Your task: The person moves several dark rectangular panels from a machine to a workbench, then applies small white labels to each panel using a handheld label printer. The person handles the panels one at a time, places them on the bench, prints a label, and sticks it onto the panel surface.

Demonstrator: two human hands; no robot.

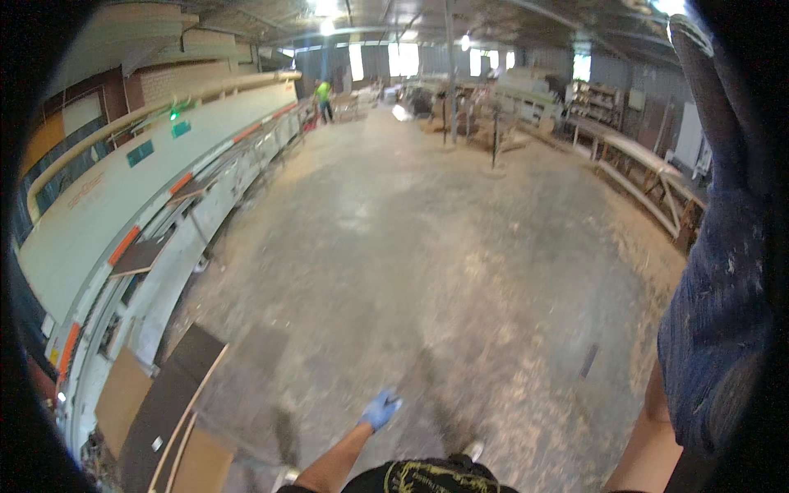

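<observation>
My left hand [381,410], in a light blue glove, hangs low in front of my body above the concrete floor [386,304]. Its fingers are slightly bent and apart, with nothing visible in them. Close to the camera, my right hand [727,271] fills the right edge of the view in a dark blue, worn-looking glove. It is raised, and its fingers stretch upward past the top right corner. Part of that hand lies in the dark rim, and nothing shows in its grasp.
A long pale machine [123,189] with orange guards runs along the left. Brown boards [168,407] stand at its near end. A person [323,100] in a bright green top is far back. Right of the floor stands a long wooden bench [629,154]; a post [451,74] rises mid-hall.
</observation>
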